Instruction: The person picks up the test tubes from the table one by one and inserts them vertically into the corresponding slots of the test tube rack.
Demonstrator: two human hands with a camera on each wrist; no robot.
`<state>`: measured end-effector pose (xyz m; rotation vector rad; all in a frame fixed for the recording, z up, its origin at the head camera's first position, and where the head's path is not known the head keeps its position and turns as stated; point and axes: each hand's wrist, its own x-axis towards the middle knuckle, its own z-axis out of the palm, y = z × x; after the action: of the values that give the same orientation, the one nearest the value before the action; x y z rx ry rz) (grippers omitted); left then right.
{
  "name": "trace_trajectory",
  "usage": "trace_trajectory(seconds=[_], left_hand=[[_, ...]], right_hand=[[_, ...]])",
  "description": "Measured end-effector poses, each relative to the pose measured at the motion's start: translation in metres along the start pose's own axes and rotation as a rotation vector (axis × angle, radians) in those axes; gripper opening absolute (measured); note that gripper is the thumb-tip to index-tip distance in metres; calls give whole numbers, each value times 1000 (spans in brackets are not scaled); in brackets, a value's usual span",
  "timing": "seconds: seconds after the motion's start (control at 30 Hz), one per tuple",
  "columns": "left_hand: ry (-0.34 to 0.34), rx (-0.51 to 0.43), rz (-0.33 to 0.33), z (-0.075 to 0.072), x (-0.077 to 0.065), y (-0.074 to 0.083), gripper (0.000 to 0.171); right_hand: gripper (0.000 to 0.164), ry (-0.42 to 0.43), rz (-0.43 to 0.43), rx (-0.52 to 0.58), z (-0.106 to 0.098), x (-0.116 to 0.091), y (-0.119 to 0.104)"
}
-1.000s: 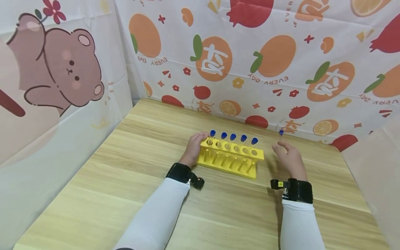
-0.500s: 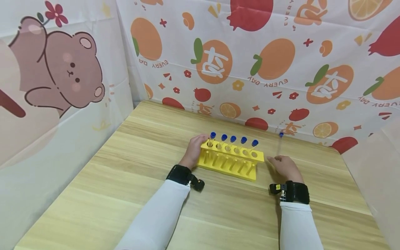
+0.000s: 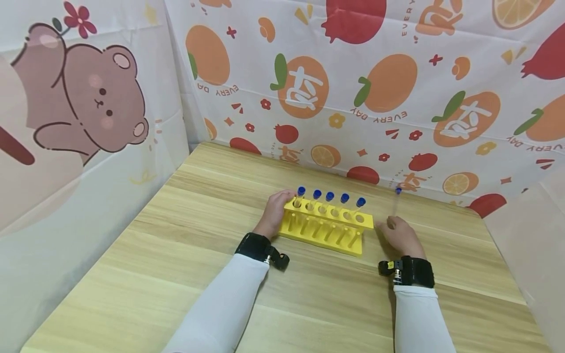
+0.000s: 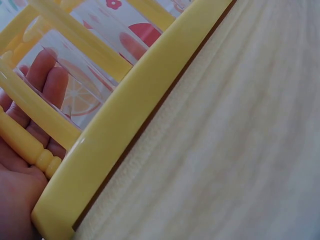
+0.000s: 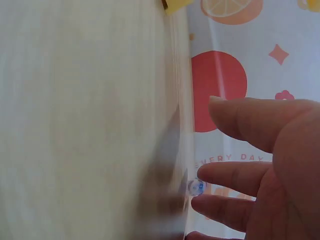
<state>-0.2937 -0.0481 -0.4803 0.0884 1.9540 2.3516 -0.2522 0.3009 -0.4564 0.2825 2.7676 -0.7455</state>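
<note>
A yellow test tube rack (image 3: 324, 240) stands on the table with blue-capped test tubes (image 3: 329, 196) leaning in its holes, left of the right-end hole. My left hand (image 3: 271, 213) grips the rack's left end; in the left wrist view its fingers (image 4: 55, 85) reach behind the yellow posts. To the right of the rack, another blue-capped test tube (image 3: 396, 203) points toward the back wall, and my right hand (image 3: 400, 236) is at its near end. In the right wrist view the tube's round end (image 5: 196, 187) shows between two extended fingertips, with the thumb (image 5: 245, 120) apart.
A wood-grain table (image 3: 185, 289) carries the rack. Behind it hangs a fruit-print cloth (image 3: 340, 132), and on the left a bear-print cloth (image 3: 97, 108). The right-hand tube's cap overlaps the table's back edge in the head view.
My right hand has drawn back toward me along the lone tube, from closer to its cap to its near end. That tube, the rack and my left hand stay in place.
</note>
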Motion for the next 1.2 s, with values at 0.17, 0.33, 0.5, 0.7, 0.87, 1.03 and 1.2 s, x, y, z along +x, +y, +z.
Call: trace_trajectory(seconds=[0.17,0.33,0.5,0.7,0.87,1.03,1.2], left_hand=[[-4,1,1,0,0,-1,36],[-11,12,1,-2,2,-2,36],[-17,16,3,-2,2,-2,35],[-9,16,9,-1,2,-2,35],[-21,24,1,-1,-1,3,34],[-15,23,4,-1,1,-2,36],[-11,33,7,-1,1,-1,36]], right_hand=[[74,34,18,-9,-1,-3,2],[62,76,31,7,-5,-8,-2],[36,112,27,38,-7,-11,-6],[24,104,-6,29,-6,-12,-8],[31,108,-44,21,-2,-7,-7],[30,130,-74,31,2,-2,-7],[31,113,-81,31,1,-2,-7]])
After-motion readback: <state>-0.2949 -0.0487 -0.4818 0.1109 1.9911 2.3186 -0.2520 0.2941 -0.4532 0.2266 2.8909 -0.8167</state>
